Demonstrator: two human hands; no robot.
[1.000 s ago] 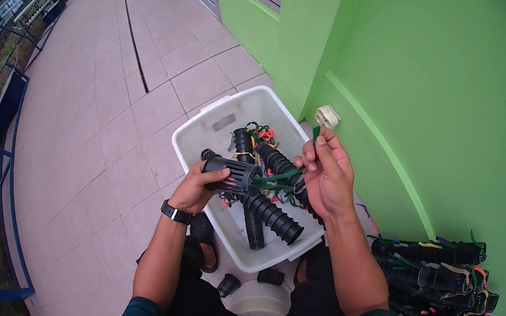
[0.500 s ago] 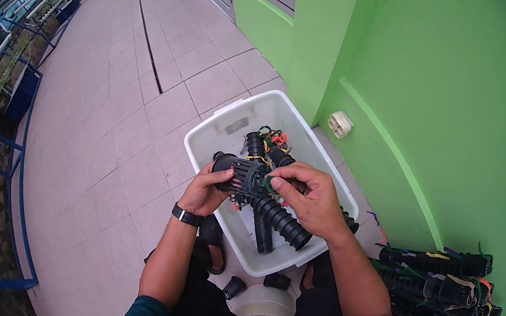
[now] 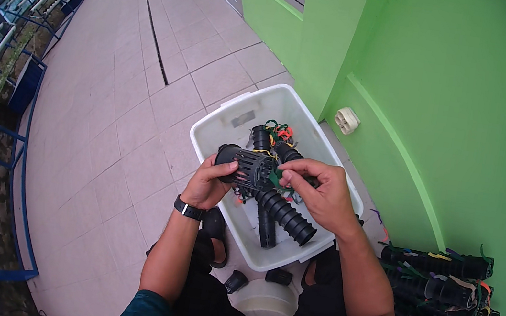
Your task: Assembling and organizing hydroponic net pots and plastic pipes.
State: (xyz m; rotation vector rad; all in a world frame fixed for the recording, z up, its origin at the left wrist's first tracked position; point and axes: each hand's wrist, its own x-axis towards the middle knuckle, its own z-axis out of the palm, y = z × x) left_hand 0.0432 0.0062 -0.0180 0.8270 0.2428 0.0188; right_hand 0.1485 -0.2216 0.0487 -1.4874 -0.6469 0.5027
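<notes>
My left hand (image 3: 206, 185) is closed around a black slotted net pot (image 3: 244, 166), held sideways above the white plastic tub (image 3: 208, 126). Its slotted base points toward my right hand (image 3: 325, 198). Thumb and forefinger of that hand are pinched together at a green fabric strip (image 3: 275, 177) by the pot's base. How far the strip passes through the slots is hidden. Beneath my hands in the tub lie a long ribbed stack of black pots (image 3: 286, 218), another stack (image 3: 265, 226) and a tangle of green and orange strips (image 3: 283, 131).
Many stacked black pots with coloured strips (image 3: 437, 283) lie against the green wall (image 3: 442, 121) at right. Two loose pots, one (image 3: 236, 282) at left, sit near a pale round container (image 3: 264, 303) between my legs. A blue-framed rack (image 3: 28, 85) stands at left.
My right hand has drawn slightly away from the pot's base, and more of the green strip shows. My left hand still holds the pot. The whole view has shifted slightly.
</notes>
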